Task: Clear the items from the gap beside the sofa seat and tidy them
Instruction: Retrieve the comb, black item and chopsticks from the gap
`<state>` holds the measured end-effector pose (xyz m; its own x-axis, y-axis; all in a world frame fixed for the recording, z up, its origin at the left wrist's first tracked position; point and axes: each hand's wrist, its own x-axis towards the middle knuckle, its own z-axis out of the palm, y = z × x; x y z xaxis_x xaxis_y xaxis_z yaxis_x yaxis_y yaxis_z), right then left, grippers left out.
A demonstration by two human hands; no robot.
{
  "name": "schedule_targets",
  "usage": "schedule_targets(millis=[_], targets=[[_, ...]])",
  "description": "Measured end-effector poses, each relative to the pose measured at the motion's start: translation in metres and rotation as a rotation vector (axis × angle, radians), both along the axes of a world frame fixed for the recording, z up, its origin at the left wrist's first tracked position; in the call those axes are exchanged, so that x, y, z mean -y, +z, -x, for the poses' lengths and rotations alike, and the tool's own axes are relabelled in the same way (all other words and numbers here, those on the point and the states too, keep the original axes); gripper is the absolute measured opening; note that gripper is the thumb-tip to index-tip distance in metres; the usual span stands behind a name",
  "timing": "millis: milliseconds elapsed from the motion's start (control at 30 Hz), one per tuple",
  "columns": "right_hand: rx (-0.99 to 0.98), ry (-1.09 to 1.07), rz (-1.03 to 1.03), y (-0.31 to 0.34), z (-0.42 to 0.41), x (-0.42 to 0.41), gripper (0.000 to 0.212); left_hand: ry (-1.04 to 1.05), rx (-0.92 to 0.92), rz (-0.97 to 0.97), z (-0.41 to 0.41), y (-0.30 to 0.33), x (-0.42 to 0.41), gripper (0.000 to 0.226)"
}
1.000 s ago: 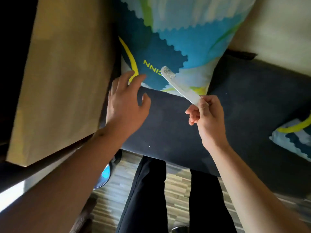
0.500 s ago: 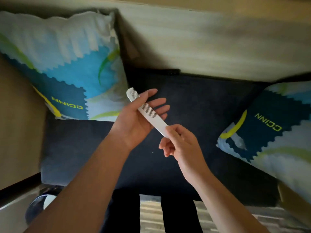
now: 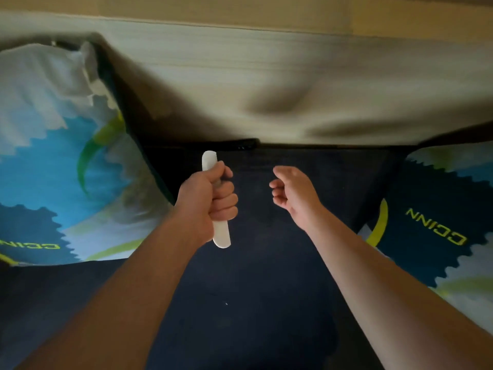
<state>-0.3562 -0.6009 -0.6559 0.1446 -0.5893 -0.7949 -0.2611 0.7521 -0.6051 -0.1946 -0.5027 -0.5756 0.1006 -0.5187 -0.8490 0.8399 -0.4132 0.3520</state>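
Note:
My left hand [image 3: 210,193] grips a white comb [image 3: 222,235] in a fist above the dark sofa seat [image 3: 253,303]. The comb stands nearly upright, its toothed end sticking out above my fingers and its plain end below them. My right hand [image 3: 292,189] hovers a little to the right of it, holding nothing, with its fingers loosely curled. A dark slim object [image 3: 244,143] lies in the gap where the seat meets the pale backrest [image 3: 266,84], just beyond both hands.
A blue, white and green patterned cushion [image 3: 53,161] leans at the left end of the seat. A matching cushion [image 3: 440,217] lies at the right. A wooden ledge [image 3: 240,9] runs along the top behind the backrest.
The comb passed from my right hand to my left, which now closes round it. My right hand let go and drew off to the right. My view swung from the left armrest to the seat's middle.

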Motion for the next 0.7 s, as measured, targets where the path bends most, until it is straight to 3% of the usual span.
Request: schedule_targets(millis=[267, 333, 400, 567, 700], targets=[[-0.025, 0.062, -0.068, -0.045, -0.06, 0.028, 0.073, 0.031, 0.042, -0.188, -0.023, -0.038, -0.021, 0.025], [0.005, 0.048, -0.077, -0.053, -0.075, 0.033, 0.07, 0.083, 0.01, -0.182, -0.027, -0.047, -0.021, 0.025], [0.027, 0.026, -0.082, -0.058, -0.083, 0.036, 0.053, 0.103, -0.015, -0.156, -0.031, -0.052, -0.016, 0.025], [-0.023, 0.032, -0.069, -0.061, -0.097, 0.043, 0.064, 0.061, 0.003, -0.117, -0.045, -0.062, 0.007, 0.024], [-0.029, 0.024, -0.067, -0.057, -0.099, 0.044, 0.041, 0.018, -0.038, -0.069, -0.047, -0.064, 0.022, 0.025]])
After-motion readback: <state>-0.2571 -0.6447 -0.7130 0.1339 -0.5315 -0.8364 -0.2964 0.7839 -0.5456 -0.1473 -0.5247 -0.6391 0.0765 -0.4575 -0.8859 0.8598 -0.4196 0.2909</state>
